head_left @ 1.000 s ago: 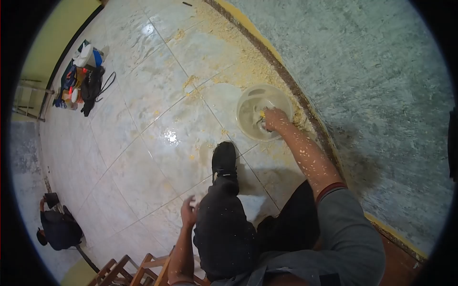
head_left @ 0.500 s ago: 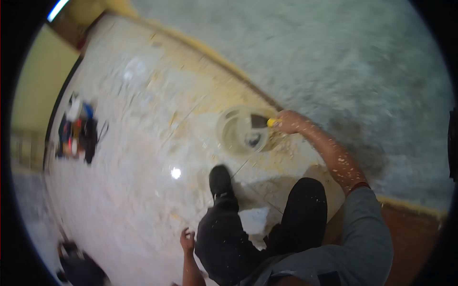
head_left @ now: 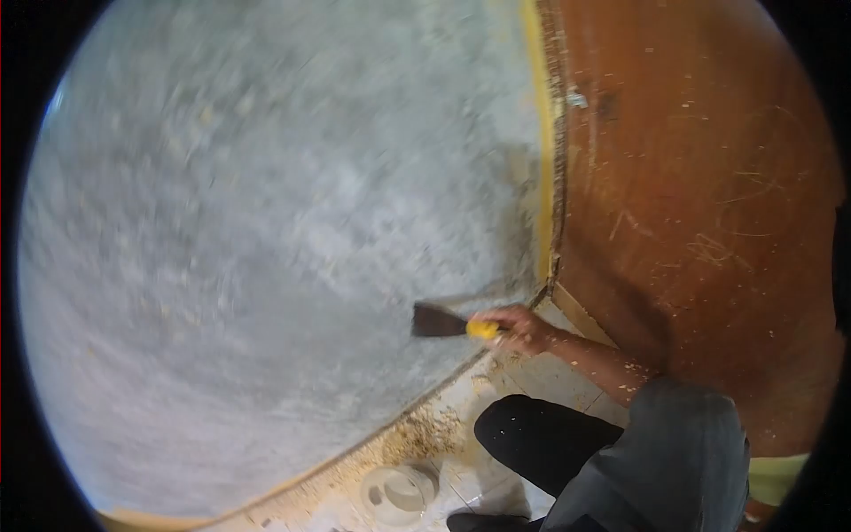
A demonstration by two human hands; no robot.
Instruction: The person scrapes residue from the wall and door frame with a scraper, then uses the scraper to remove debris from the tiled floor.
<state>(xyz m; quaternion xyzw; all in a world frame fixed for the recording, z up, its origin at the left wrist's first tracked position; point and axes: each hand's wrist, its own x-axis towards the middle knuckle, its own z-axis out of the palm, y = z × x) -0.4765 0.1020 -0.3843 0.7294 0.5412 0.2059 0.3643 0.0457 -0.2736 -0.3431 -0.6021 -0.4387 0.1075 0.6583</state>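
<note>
My right hand [head_left: 525, 330] is closed around the yellow handle of a scraper [head_left: 440, 321] with a wide, dark blade. The blade points left, in front of the rough grey wall [head_left: 292, 222]; I cannot tell whether it touches the surface. Flecks of debris cling to my right forearm. Below the hand, a translucent plastic bucket [head_left: 377, 512] stands on the floor by the foot of the wall. My left hand is out of view.
A brown wooden panel [head_left: 700, 177] borders the wall on the right, past a yellow strip [head_left: 539, 115]. Pale crumbs [head_left: 412, 436] litter the tiled floor along the wall's base. My dark-trousered knee [head_left: 532, 434] is bent below the hand.
My view has swung right, from floor and bucket to wall and panel. The scraper has gone from over the bucket to in front of the wall. My left hand has left view.
</note>
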